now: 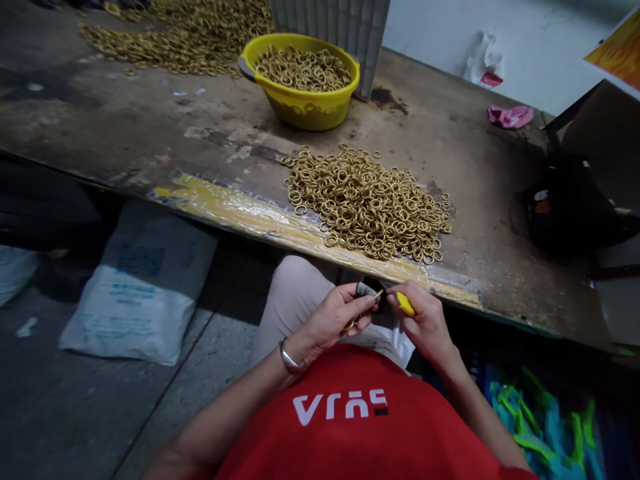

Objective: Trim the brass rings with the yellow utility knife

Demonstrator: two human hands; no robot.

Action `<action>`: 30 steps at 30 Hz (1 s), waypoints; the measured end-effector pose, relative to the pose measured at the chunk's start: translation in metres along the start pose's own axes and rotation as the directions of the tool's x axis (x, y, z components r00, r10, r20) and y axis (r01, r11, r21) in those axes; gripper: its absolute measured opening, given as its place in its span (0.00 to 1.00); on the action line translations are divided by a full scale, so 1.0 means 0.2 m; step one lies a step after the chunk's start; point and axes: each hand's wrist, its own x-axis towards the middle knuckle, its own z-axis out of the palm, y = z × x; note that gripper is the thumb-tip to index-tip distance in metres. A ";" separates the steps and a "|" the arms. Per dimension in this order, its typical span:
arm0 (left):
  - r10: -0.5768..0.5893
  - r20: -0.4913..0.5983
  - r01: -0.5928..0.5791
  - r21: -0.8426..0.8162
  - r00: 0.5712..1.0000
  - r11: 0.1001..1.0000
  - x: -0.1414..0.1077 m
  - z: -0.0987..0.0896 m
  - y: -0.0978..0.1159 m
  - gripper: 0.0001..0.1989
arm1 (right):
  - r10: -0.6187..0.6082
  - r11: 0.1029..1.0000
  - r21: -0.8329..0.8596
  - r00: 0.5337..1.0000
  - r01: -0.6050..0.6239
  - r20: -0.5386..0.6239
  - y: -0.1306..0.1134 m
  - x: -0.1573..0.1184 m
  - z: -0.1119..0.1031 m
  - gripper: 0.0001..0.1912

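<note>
Close together over my lap, both hands are just below the table's front edge. My left hand (345, 313) pinches a brass-coloured ring (379, 294) between thumb and a finger with a grey wrap, and more rings (351, 324) sit in its curled fingers. A yellow-handled tool (405, 305) is gripped in my right hand (425, 320); its tip is too dark to make out beside the ring. Above the hands, a loose pile of brass-coloured rings (370, 200) lies on the table.
A yellow basin (310, 110) full of rings stands behind the pile on the worn table (225, 140). Another ring heap (200, 40) is at the back left. A black bag (575, 207) lies right. White sacks (145, 287) stand on the floor, left; bright strips (550, 420) are lower right.
</note>
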 end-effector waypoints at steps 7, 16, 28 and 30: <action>0.097 -0.057 -0.093 0.072 0.994 0.993 -0.02 0.02 -0.04 0.18 | 0.109 0.949 -0.302 0.992 -0.086 0.059 0.03 -0.09 0.07 0.19; 0.162 0.003 -0.156 0.289 0.987 0.944 -0.01 -0.02 -0.06 0.15 | 0.142 0.892 -0.444 0.985 -0.086 0.094 0.03 -0.07 0.10 0.20; -0.024 0.085 0.011 0.147 0.996 0.989 -0.04 0.00 -0.06 0.18 | 0.415 0.565 -0.686 0.876 -0.459 -0.245 0.30 0.06 -0.12 0.10; -0.065 0.040 0.064 0.036 0.997 0.997 0.02 -0.01 -0.11 0.19 | 0.368 0.601 -0.676 0.898 -0.426 -0.240 0.36 0.09 -0.16 0.11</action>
